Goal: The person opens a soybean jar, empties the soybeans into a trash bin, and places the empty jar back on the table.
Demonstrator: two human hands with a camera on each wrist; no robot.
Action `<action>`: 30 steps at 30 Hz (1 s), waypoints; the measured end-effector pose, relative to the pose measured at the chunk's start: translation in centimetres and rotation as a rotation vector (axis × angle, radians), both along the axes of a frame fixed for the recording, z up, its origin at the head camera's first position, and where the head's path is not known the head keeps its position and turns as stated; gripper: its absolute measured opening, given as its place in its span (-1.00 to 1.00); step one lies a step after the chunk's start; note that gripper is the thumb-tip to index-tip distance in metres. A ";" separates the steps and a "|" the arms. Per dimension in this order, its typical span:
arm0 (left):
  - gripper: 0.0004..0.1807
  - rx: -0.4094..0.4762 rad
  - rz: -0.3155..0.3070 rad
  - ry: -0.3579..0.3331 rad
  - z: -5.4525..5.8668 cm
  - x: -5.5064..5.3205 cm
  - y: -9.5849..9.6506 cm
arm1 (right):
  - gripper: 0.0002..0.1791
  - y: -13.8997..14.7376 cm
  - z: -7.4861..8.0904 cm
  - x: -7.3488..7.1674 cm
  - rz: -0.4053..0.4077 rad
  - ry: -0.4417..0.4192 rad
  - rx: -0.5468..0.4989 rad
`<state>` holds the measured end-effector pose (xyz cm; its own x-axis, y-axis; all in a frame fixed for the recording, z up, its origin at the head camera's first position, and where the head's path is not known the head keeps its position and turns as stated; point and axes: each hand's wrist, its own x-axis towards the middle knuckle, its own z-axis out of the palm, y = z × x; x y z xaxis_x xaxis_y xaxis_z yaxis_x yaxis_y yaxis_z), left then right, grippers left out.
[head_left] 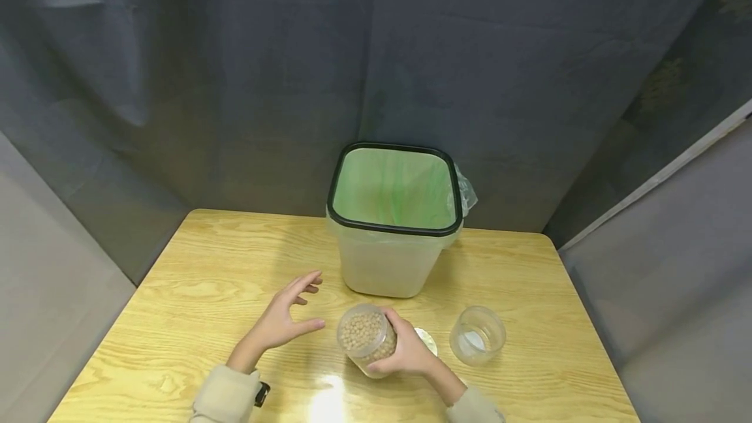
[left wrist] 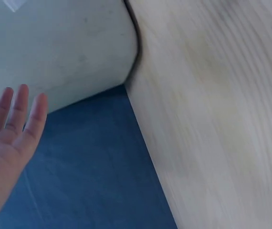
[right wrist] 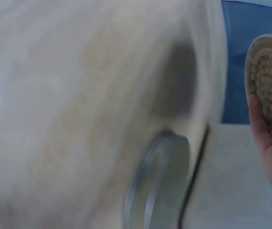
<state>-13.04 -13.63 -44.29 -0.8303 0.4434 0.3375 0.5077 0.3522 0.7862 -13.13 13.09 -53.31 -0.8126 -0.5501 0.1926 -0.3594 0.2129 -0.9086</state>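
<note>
"Looking down from the head view, where does the jar [head_left: 369,346] lie from the grip?"

"At nine o'clock from the right hand [head_left: 405,348], which is curled firmly round its side, thumb at about five and fingers at about two."

"And its long axis?"

"Tilted: the mouth leans to eleven o'clock, the base to five. Whether the base touches the table [head_left: 529,292] I can't tell."

"What about the other hand?"

"The left hand [head_left: 289,318] is apart from the jar, at about ten o'clock from it, thumb and fingers spread wide, holding nothing. So the right is the nearer one, being on the jar itself. The mouth faces the gap between the hands."

"Now the containers. What's in the jar?"

"Pale round beans [head_left: 360,330], nearly up to the rim; the right wrist view shows them high there too."

"And the bin [head_left: 384,265]?"

"Upright, near the jar at about one o'clock, black-rimmed, with a pale green liner [head_left: 393,188] inside."

"Anything on the far side of the right hand?"

"A clear cup [head_left: 478,338], at three o'clock, with something whitish low inside, perhaps only a reflection. Between them lies a pale disc [head_left: 427,341], partly hidden by the hand; I can't tell if it's a lid."
</note>
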 end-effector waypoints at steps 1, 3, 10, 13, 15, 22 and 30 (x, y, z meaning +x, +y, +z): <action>-0.21 0.006 -0.010 0.001 0.1 -0.1 0.2 | -0.05 0.3 0.4 -0.1 -0.010 0.015 0.008; -0.20 0.025 -0.033 -0.002 0.4 -0.1 0.7 | -0.03 0.8 1.2 -0.1 -0.039 0.060 0.045; -0.14 0.073 -0.132 -0.040 0.6 -0.3 3.0 | -0.01 2.5 3.1 -0.2 -0.122 0.205 0.186; -0.09 0.075 -0.163 -0.046 -0.6 -0.8 4.0 | 0.00 3.0 3.5 -0.2 -0.129 0.227 0.197; -0.06 0.063 -0.168 -0.046 -1.5 -1.1 4.7 | 0.00 3.3 3.8 -0.2 -0.141 0.242 0.213; 0.03 0.028 -0.193 -0.049 -3.2 -1.5 6.6 | -0.02 3.7 4.5 -0.1 -0.168 0.292 0.314; -0.07 -0.043 -0.256 0.008 -3.5 -1.2 8.0 | -0.03 3.6 5.0 0.1 -0.182 0.327 0.370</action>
<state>-14.27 -5.66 -47.76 -0.6864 0.6531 0.3200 0.5910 0.2445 0.7688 -13.07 16.72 -48.32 -0.8312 -0.4851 0.2717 -0.5390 0.5832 -0.6077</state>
